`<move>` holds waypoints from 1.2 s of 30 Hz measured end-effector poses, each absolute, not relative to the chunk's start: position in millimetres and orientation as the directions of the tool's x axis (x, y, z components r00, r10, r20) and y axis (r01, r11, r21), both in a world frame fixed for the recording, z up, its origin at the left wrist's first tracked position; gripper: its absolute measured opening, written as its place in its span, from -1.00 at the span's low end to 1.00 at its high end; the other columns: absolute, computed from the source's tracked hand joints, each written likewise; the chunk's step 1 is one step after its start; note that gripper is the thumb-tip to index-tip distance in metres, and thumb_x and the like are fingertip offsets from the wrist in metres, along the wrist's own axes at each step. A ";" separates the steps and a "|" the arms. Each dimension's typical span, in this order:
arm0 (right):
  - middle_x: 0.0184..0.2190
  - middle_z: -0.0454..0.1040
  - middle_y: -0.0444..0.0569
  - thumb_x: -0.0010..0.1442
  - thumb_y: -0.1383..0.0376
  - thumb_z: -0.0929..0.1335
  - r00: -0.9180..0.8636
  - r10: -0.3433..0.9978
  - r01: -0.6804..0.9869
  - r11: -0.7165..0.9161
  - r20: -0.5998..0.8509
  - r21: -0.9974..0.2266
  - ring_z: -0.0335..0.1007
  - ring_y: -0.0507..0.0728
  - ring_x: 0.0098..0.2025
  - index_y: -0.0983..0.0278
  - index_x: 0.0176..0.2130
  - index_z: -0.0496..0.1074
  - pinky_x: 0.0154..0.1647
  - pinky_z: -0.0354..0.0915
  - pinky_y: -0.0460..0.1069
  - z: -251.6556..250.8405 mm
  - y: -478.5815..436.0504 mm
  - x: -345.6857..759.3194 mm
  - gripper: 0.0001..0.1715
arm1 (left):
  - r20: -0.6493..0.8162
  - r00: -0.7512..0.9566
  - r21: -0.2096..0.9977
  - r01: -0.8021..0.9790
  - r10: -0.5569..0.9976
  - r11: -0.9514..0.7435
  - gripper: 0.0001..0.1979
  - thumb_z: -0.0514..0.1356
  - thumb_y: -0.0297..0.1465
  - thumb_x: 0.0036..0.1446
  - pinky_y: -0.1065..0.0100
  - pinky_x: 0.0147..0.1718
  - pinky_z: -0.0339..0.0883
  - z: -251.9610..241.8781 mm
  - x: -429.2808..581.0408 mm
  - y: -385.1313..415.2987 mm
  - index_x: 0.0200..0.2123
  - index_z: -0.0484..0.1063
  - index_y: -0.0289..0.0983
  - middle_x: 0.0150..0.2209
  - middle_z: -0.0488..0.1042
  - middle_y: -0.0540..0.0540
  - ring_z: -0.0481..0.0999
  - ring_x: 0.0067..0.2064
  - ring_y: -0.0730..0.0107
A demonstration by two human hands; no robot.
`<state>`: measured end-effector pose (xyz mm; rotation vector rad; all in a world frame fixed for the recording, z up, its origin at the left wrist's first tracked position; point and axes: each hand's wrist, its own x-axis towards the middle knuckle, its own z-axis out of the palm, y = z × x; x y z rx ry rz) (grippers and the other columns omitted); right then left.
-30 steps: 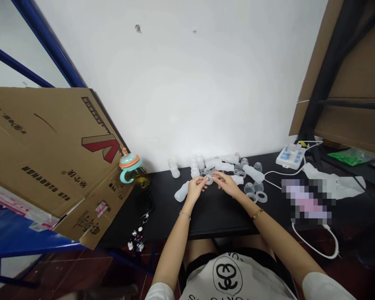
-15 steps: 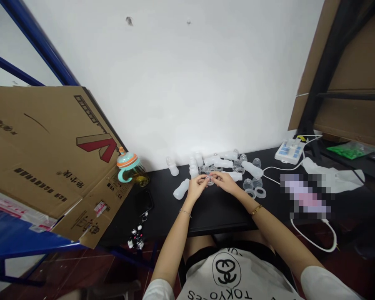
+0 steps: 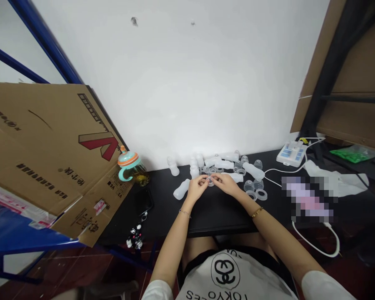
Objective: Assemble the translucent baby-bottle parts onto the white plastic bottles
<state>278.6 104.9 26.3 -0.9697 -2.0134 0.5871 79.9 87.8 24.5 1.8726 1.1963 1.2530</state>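
My left hand and my right hand meet over the black table, both closed on a small clear bottle collar ring between their fingertips. The fingers partly hide it, and I cannot tell whether a teat sits in it. Just left of my left hand lies a frosted white bottle. Beyond my hands are several more frosted bottles, some with clear tops. Right of my right hand are clear dome caps and loose rings.
On the left stand a cardboard box and a teal-lidded drinking jug. A dark phone with a beaded charm lies nearby. On the right are a white power strip, its cable and a blurred-out object. A white wall rises behind.
The view has shifted slightly. My hands keep hold of the ring in almost the same place, with a small movement of the fingers.
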 end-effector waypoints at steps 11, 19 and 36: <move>-0.36 0.61 -0.08 0.31 0.12 0.32 -0.364 0.810 0.408 0.582 0.460 -0.703 0.48 0.12 -0.41 0.19 -0.16 0.51 -0.36 0.29 -0.03 27.0 101.4 274.1 -0.75 | 0.422 0.180 0.797 0.393 0.889 -0.458 -0.69 0.25 -0.16 0.20 0.43 -0.45 0.36 25.7 79.5 86.4 -0.11 0.60 -0.23 -0.41 0.62 -0.07 0.54 -0.46 0.38; -0.33 0.62 -0.07 0.31 0.15 0.32 -0.362 0.794 0.410 0.606 0.488 -0.682 0.49 0.12 -0.40 0.20 -0.16 0.51 -0.33 0.30 -0.03 26.2 102.0 273.5 -0.78 | 0.432 0.165 0.778 0.428 0.887 -0.459 -0.69 0.24 -0.17 0.21 0.45 -0.49 0.28 27.4 80.5 83.8 -0.11 0.60 -0.22 -0.40 0.62 -0.06 0.48 -0.51 0.43; -0.37 0.62 -0.06 0.30 0.12 0.32 -0.338 0.801 0.440 0.598 0.494 -0.670 0.48 0.13 -0.43 0.18 -0.16 0.55 -0.41 0.26 -0.04 14.9 110.9 272.9 -0.73 | 0.465 0.170 0.731 0.480 0.869 -0.485 -0.71 0.22 -0.20 0.23 0.45 -0.50 0.25 28.5 82.2 81.8 -0.12 0.60 -0.23 -0.43 0.61 -0.03 0.44 -0.54 0.46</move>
